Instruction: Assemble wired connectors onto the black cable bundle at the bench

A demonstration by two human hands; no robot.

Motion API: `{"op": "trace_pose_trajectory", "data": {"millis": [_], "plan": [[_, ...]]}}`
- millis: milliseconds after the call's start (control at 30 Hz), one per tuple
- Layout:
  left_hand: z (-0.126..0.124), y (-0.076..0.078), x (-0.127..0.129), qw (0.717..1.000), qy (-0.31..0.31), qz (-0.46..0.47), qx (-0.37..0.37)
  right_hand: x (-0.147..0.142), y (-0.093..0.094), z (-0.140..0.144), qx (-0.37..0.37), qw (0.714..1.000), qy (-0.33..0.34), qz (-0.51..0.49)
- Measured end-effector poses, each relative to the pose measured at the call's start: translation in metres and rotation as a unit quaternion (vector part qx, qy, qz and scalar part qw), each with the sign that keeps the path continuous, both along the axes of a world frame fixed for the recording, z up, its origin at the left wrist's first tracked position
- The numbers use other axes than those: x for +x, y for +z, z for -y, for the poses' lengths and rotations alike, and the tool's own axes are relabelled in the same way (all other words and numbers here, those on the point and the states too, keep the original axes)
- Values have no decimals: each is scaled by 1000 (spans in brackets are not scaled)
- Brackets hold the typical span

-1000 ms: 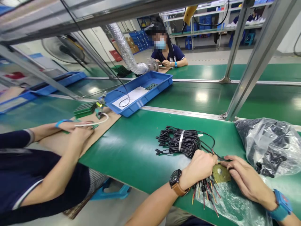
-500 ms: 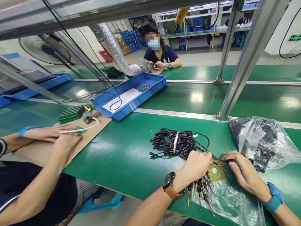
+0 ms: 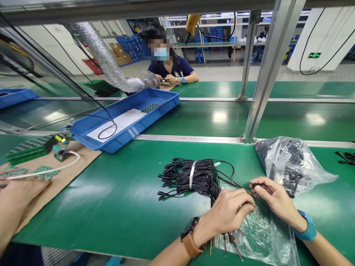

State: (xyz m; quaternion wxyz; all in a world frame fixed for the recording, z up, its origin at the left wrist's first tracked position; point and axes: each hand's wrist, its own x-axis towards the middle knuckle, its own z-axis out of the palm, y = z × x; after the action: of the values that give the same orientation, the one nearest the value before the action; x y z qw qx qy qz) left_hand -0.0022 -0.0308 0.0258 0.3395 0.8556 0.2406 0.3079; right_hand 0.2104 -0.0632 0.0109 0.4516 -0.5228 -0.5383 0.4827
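Your left hand (image 3: 229, 214) curls its fingers shut over the loose wire ends (image 3: 227, 242), pinning them on the desk (image 3: 124, 199) beside the tied cable bundle (image 3: 194, 177), so your right hand (image 3: 273, 201) can pinch one black lead (image 3: 253, 186)

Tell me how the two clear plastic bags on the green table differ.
The far bag is puffed up and full of black cable parts; the near bag lies flat, seemingly nearly empty. The far bag sits apart from both hands, beyond the right hand; the near bag lies under the left hand and the colored wire ends. Both are clear, crinkled plastic on the green table.
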Motion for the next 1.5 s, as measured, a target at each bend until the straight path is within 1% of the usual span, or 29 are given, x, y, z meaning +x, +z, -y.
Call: {"op": "trace_pose_trajectory", "data": {"millis": [100, 200, 267, 400, 500, 667, 800, 900, 1033, 1100, 1167, 1333, 1400, 1500], "plan": [[0, 0, 0, 997, 48, 53, -6, -4, 4, 2, -23, 999, 10, -28], [1, 1, 1, 994, 86, 63, -2, -7, 7, 6, -61, 995, 32, -78], [2, 3, 1, 993, 98, 60, 9, -9, 8, 9, -65, 993, 40, -94], [2, 3, 2, 993, 107, 56, 18, -12, 10, 13, -56, 993, 46, -90], [1, 0, 2, 993, 102, 52, 20, -13, 11, 14, -51, 995, 50, -76], [0, -3, 1, 993, 100, 43, 46, -12, 10, 14, -39, 996, 55, -60], [0, -3, 1, 993, 104, 26, 53, -12, 11, 14, -12, 998, 57, -16], [0, -3, 1, 993, 104, 19, 51, -12, 14, 14, 40, 996, 61, 46], [0, -3, 0, 993, 104, 11, 56, -13, 18, 15, 141, 979, 69, 131], [0, -3, 0, 993, 105, 12, 59, -13, 20, 15, 175, 969, 72, 158], [0, -4, -1, 993, 105, 14, 60, -11, 20, 14, 194, 963, 80, 171], [-1, -6, -1, 993, 100, 14, 59, -7, 19, 13, 206, 957, 101, 177], [-1, -6, -1, 993, 97, 17, 58, -6, 19, 12, 191, 962, 102, 167], [0, -5, -1, 994, 93, 18, 54, -5, 20, 10, 148, 974, 103, 139]]}}
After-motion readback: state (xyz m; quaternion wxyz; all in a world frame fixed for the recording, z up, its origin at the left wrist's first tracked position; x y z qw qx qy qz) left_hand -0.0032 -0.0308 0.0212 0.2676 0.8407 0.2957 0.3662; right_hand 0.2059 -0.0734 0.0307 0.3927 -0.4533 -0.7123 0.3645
